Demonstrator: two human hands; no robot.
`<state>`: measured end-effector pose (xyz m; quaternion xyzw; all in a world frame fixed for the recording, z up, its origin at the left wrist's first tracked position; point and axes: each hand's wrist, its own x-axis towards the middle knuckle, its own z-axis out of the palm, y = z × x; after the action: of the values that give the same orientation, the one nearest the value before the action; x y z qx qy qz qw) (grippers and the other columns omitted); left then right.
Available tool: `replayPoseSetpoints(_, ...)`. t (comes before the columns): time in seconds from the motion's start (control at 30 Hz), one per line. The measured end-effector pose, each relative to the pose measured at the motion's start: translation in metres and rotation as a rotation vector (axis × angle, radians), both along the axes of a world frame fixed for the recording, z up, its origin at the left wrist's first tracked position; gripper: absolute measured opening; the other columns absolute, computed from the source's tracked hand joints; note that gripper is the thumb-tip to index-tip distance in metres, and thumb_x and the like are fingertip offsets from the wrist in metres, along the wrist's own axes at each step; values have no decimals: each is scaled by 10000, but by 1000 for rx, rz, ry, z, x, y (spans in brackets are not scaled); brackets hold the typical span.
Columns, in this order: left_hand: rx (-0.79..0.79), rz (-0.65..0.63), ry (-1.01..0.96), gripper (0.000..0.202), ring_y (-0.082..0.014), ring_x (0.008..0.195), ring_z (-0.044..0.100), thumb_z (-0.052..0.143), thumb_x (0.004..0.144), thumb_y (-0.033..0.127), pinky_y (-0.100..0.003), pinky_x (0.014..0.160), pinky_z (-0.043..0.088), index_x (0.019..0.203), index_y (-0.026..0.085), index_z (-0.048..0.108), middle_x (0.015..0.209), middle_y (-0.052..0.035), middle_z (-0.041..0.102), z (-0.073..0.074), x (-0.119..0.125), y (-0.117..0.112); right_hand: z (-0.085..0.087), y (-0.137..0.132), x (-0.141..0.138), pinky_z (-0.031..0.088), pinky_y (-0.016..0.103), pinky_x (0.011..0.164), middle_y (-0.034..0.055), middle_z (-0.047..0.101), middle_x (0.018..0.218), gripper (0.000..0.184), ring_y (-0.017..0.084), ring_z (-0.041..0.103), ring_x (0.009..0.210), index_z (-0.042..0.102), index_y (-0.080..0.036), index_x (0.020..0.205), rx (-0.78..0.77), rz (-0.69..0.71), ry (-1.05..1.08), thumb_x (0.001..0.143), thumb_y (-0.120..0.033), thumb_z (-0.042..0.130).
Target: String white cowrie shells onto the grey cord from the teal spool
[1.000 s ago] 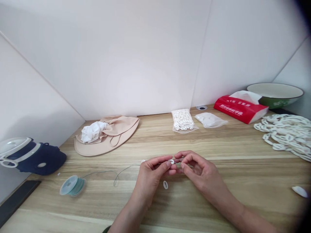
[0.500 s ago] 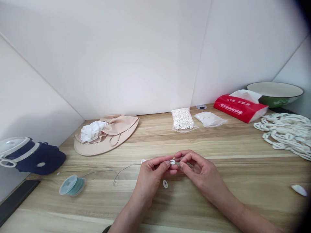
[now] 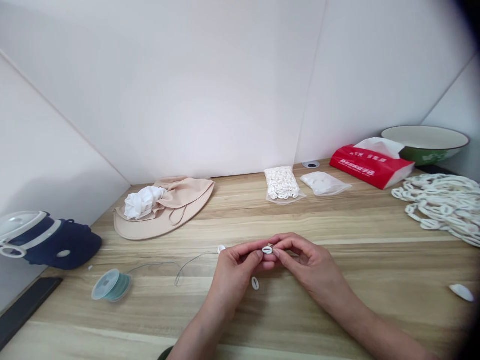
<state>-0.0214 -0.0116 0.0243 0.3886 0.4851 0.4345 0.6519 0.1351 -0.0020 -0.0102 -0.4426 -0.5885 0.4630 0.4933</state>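
Both hands meet over the middle of the wooden table (image 3: 337, 310). My left hand (image 3: 234, 275) and my right hand (image 3: 311, 267) pinch a small white cowrie shell (image 3: 267, 249) between their fingertips. A thin grey thread (image 3: 187, 266) runs from the shell leftward to a teal thread spool (image 3: 111, 285) lying on the table. Another white shell (image 3: 255, 283) lies on the table just below the hands, and a third one (image 3: 221, 248) peeks out by the left hand's knuckles.
At the back stand a clear bag of shells (image 3: 282, 184), a second clear bag (image 3: 324, 183), a red tissue pack (image 3: 371, 162) and a green bowl (image 3: 425, 142). White chain links (image 3: 442, 202) pile at right. A beige hat (image 3: 165, 207) and a navy container (image 3: 45, 242) sit left.
The hands have stayed in place; the fingertips closed slightly tighter on the shell, which now shows its slit side up. Nothing else moved.
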Motion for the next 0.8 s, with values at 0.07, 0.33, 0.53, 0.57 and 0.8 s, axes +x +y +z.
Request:
replayPoseSetpoints(0.07, 8, -14, 11, 242, -174, 797, 708, 650, 766, 191, -273, 825, 550, 991, 165, 735, 832, -40, 765, -1, 0, 0, -1, 0, 0, 505, 258, 782, 43, 664, 942, 117, 177, 639, 897, 674, -212, 726, 3, 2, -15, 821, -257, 621)
replayPoseSetpoints(0.33, 98, -32, 66, 252, -215, 921, 689, 672, 744, 169, -287, 839, 550, 987, 185, 738, 1054, -44, 726, -2, 1, 1, 0, 1, 1, 528, 265, 766, 48, 655, 947, 141, 184, 634, 911, 686, -220, 726, 50, 4, -53, 834, -261, 605)
replayPoseSetpoints(0.53, 140, -9, 93, 232, -219, 887, 691, 686, 755, 245, -307, 826, 559, 970, 178, 744, 1036, -63, 730, -4, 2, -1, -2, 0, 3, 526, 296, 752, 57, 639, 950, 113, 200, 619, 923, 688, -230, 761, 127, -10, -115, 830, -227, 599)
replayPoseSetpoints(0.57, 128, 6, 88, 227, -216, 862, 697, 691, 752, 253, -308, 818, 562, 958, 174, 747, 1000, -65, 740, -5, 2, -1, -2, 0, 3, 523, 297, 753, 56, 634, 950, 110, 199, 617, 920, 685, -230, 761, 141, -15, -128, 828, -217, 599)
replayPoseSetpoints(0.8, 30, 67, 12, 224, -194, 777, 711, 733, 707, 209, -288, 781, 571, 919, 138, 749, 847, -59, 764, -7, 5, -1, 2, -5, 0, 535, 257, 728, 48, 607, 954, 98, 173, 606, 910, 646, -228, 806, 191, 14, -172, 844, -167, 580)
